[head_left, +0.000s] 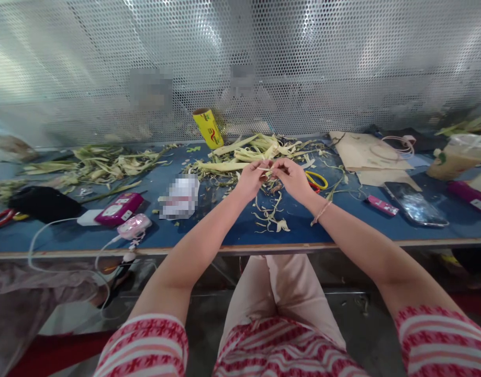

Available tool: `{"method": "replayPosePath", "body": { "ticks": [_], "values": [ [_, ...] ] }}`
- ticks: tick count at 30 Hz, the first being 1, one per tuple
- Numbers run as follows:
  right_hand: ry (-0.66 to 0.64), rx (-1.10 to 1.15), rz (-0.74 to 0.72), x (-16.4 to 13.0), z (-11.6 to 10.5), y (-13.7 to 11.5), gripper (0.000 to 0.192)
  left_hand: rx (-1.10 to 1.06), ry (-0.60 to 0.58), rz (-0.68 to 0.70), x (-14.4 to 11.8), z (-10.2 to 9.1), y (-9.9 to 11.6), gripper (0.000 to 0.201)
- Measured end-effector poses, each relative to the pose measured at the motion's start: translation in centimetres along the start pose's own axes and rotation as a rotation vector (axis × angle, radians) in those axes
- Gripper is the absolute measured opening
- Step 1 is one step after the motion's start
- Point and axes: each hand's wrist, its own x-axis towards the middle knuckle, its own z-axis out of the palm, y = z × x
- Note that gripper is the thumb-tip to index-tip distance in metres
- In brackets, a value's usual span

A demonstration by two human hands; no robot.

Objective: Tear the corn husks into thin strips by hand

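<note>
My left hand [250,180] and my right hand [293,179] meet over the blue table, fingertips almost touching. Between them is a thin pale plant strip [265,168], pinched in the fingers of both. Right behind the hands lies a heap of pale green-yellow leaf strips [259,148], some long and flat, others thin and curled. Scissors with yellow and red handles [322,179] lie just right of my right hand, their blades hidden. Small stringy scraps [269,213] are scattered on the table below my wrists.
A yellow tube [208,128] stands tilted near the perforated metal panel [322,63]. Left are another leaf heap [102,162], a black pouch [44,203] and a purple device [119,208] with a white cable. Right are brown paper [368,152], a phone [416,203] and a drink cup [456,159].
</note>
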Motion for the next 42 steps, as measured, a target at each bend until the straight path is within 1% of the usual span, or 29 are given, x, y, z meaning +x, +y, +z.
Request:
{"method": "replayPosePath", "body": {
  "ticks": [2, 5, 7, 9, 11, 13, 15, 17, 22, 25, 28, 33, 38, 42],
  "values": [
    [-0.003, 0.017, 0.036, 0.0, 0.1, 0.2, 0.012, 0.026, 0.018, 0.068, 0.0, -0.1, -0.1, 0.023],
    [0.002, 0.077, 0.109, 0.1, 0.2, 0.4, 0.02, 0.078, 0.095, 0.147, 0.3, -0.4, -0.2, 0.021],
    [-0.011, 0.153, 0.159, 0.2, 0.2, 0.4, 0.025, 0.099, 0.109, 0.189, 0.3, -0.6, -0.1, 0.022],
    [-0.026, 0.239, 0.21, 0.3, 0.0, 0.2, 0.029, 0.094, 0.098, 0.21, 0.3, -0.6, 0.0, 0.02],
    [-0.035, 0.3, 0.251, 0.4, -0.3, 0.1, 0.032, 0.071, 0.08, 0.194, 0.1, -0.6, 0.3, 0.015],
    [-0.031, 0.329, 0.28, 0.6, -0.7, -0.1, 0.034, 0.05, 0.052, 0.15, -0.1, -0.4, 0.7, 0.012],
    [-0.048, 0.337, 0.301, 0.6, -1.0, -0.3, 0.035, 0.035, 0.013, 0.1, -0.2, -0.4, 0.9, 0.013],
    [-0.088, 0.346, 0.317, 0.7, -1.2, -0.4, 0.036, 0.018, -0.018, 0.061, -0.2, -0.4, 1.1, 0.015],
    [-0.192, 0.366, 0.351, 0.5, -1.5, -0.6, 0.031, 0.005, -0.05, -0.022, 0.0, -0.8, 1.0, 0.018],
    [-0.237, 0.405, 0.394, 0.6, -1.8, -0.6, 0.028, 0.022, -0.081, -0.041, 0.0, -1.1, 1.0, 0.02],
    [-0.238, 0.424, 0.417, 0.7, -2.0, -0.5, 0.027, 0.043, -0.124, -0.053, -0.1, -1.2, 1.1, 0.022],
    [-0.219, 0.393, 0.425, 0.8, -2.3, -0.6, 0.026, 0.074, -0.225, -0.085, -0.3, -1.3, 1.3, 0.024],
    [-0.206, 0.367, 0.419, 0.9, -2.5, -0.7, 0.021, 0.077, -0.204, -0.11, -0.1, -1.5, 1.2, 0.025],
    [-0.23, 0.386, 0.418, 0.9, -2.6, -0.8, 0.022, 0.065, -0.162, -0.105, 0.0, -1.4, 1.3, 0.028]
  ]
}}
